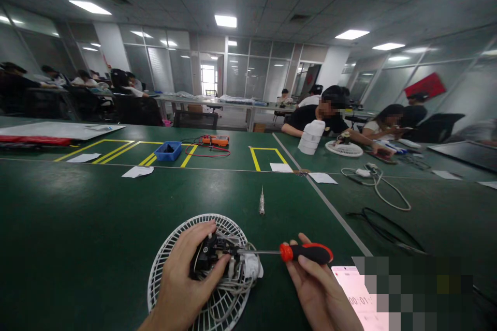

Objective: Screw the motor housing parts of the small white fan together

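Gripped between the left hand's (pixel 186 271) fingers and thumb is a black motor (pixel 205 254), which sits on a white fan grille (pixel 153 274) on the green table (pixel 97 222). The right hand (pixel 316 287) holds a screwdriver (pixel 286 253) by its red and black handle, fingers closed loosely round it, the shaft pointing left into the motor's side. Exactly where the tip sits cannot be told.

The left hand hides part of the motor and grille. Crowding the work, loops of pale cord (pixel 236 285) lie over the grille beside the motor, and a white part (pixel 253 266) sits just under the shaft. Near the right hand lies a lit phone (pixel 359 289), partly masked.

Beyond the grille lies a clear-handled tester (pixel 262 203). Farther back are a blue bin (pixel 165 156), an orange meter (pixel 215 140) with red leads (pixel 212 155), and yellow tape (pixel 254 159). To the right lie a black cable (pixel 392 232) and a white cable (pixel 388 199); behind them, a co-worker (pixel 306 120) leans over the table near a second grille (pixel 345 150).
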Tool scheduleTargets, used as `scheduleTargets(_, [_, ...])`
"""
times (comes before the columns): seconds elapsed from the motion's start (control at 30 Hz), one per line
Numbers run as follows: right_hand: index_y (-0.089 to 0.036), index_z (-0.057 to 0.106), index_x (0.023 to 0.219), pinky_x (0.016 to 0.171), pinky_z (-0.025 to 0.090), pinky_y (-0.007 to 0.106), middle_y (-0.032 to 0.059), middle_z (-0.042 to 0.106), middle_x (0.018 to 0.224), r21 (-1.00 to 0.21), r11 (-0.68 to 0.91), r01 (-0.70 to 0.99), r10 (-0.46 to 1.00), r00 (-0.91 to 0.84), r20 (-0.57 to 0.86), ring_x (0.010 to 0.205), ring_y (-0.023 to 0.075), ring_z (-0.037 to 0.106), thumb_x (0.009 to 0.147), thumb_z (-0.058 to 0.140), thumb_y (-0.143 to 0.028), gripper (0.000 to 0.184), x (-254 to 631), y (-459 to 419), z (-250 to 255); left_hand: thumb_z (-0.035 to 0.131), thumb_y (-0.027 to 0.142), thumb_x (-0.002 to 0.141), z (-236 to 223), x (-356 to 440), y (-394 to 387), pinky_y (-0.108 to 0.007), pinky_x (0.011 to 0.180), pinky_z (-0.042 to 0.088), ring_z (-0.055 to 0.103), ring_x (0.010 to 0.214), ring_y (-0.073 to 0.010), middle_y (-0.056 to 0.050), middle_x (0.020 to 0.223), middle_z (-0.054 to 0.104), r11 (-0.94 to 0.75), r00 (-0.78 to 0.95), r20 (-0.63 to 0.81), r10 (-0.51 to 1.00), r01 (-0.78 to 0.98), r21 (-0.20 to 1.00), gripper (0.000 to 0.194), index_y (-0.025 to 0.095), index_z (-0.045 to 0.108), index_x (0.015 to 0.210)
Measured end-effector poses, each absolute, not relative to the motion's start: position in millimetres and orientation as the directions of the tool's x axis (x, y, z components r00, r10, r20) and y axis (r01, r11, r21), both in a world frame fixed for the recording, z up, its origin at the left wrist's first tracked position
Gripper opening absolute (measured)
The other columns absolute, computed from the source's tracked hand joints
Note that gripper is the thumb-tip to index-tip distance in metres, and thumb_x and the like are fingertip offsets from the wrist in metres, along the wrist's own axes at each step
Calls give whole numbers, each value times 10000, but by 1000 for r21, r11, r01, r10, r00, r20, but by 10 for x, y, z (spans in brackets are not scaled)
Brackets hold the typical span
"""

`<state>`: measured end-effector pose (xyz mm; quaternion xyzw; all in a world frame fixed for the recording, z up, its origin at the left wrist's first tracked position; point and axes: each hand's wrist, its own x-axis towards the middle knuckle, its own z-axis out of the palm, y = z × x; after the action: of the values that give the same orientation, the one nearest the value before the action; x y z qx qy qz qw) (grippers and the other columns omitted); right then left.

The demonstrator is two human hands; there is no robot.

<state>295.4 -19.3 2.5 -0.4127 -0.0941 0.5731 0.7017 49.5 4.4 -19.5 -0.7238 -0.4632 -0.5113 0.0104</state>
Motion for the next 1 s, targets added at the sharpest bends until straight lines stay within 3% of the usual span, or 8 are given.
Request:
scheduleTargets(0.23, [-212, 678, 1136, 776, 618, 304, 24, 767, 915, -707, -59, -705, 858, 326, -397, 835, 191, 746, 627, 958, -314, 590, 2929, -198, 9, 764, 321, 850, -259, 500, 48, -461, 1107, 534, 597, 1278, -246, -89, 1414, 589, -543, -14, 761, 649, 692, 476, 706, 230, 444, 1473])
scheduleTargets(0.43, [-205, 663, 1176, 904, 601, 353, 64, 766, 1052, -622, -11, -783, 855, 316, -412, 1040, 250, 727, 495, 960, -157, 745, 2956, -182, 45, 796, 240, 815, -219, 520, 9, -516, 1078, 545, 559, 1322, -293, -153, 1448, 525, -564, -55, 796, 603, 676, 474, 726, 193, 441, 1447])
scheduleTargets(0.57, [-210, 677, 1155, 838, 622, 346, 54, 753, 1067, -674, -9, -739, 841, 358, -405, 983, 235, 733, 614, 945, -309, 612, 2965, -178, 11, 810, 96, 764, -177, 549, -32, -526, 1054, 546, 546, 1334, -316, -163, 1460, 472, -645, -8, 900, 436, 695, 318, 599, 201, 535, 1285])
scheduleTargets(0.7, [-219, 679, 1181, 750, 628, 302, 31, 747, 1056, -739, -16, -673, 831, 402, -384, 907, 208, 733, 605, 960, -317, 649, 2965, -195, 26, 795, 82, 783, -163, 567, -63, -527, 1079, 505, 477, 1391, -340, -122, 1376, 508, -647, 144, 914, 380, 747, 151, 367, 233, 686, 1099])
scheduleTargets(0.87, [-208, 674, 1134, 894, 608, 356, 54, 753, 1085, -659, 12, -752, 842, 363, -400, 1036, 244, 717, 482, 962, -165, 714, 2970, -193, 90, 781, 127, 817, -165, 574, -73, -553, 1095, 462, 444, 1407, -356, -115, 1361, 532, -605, 158, 897, 412, 784, 140, 268, 264, 751, 1044])
scheduleTargets(1.0, [-218, 660, 1147, 823, 622, 351, 62, 761, 1027, -686, -12, -728, 839, 366, -403, 961, 242, 735, 543, 970, -283, 682, 2956, -193, 70, 795, 145, 805, -157, 586, -67, -578, 1084, 457, 462, 1387, -370, -118, 1363, 554, -587, 117, 903, 414, 792, 166, 219, 253, 766, 993])
